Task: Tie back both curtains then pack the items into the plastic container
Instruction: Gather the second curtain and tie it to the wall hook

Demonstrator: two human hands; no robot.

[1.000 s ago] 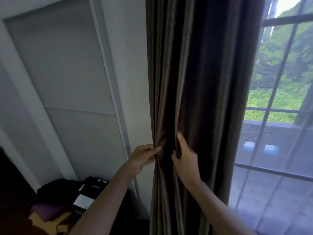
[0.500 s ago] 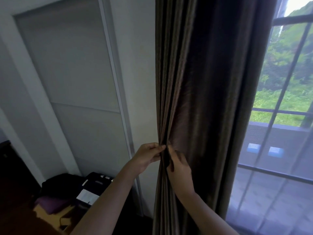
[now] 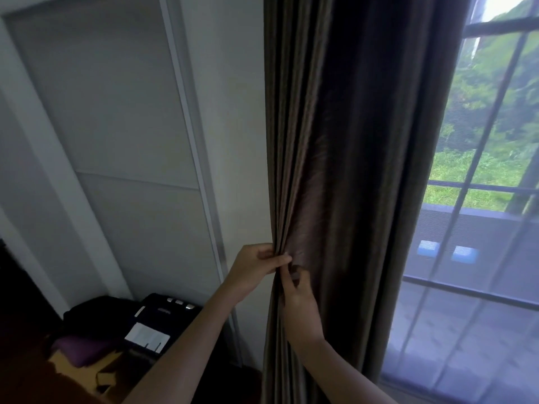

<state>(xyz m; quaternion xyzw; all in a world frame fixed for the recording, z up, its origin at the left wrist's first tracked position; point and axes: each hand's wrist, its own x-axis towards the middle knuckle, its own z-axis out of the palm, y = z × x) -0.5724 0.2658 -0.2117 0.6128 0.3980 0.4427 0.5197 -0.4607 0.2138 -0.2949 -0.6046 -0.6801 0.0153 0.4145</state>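
Hands were shown at the left edge of a dark brown curtain (image 3: 344, 170), which hung in gathered folds beside a pale wall panel (image 3: 116, 112) and in front of a gridded window (image 3: 481, 199) with greenery beyond. The left hand (image 3: 256, 269) was seen pinching the outer folds between thumb and curled fingers. The right hand (image 3: 300, 301), just below and touching the same folds, was curled with its fingertips pressed into the cloth, apparently gripping a pleat. No tie-back could be made out, and whether one was held could not be told. A dark bag (image 3: 163, 319) and a purple item (image 3: 84, 348) were seen low at the left, well apart from the curtain; no plastic container was visible. The step was judged to be the gathering of the first curtain. It would be done well if the folds were bunched evenly, held firmly by one hand, and kept from slipping while the tie was wrapped around the bundle.
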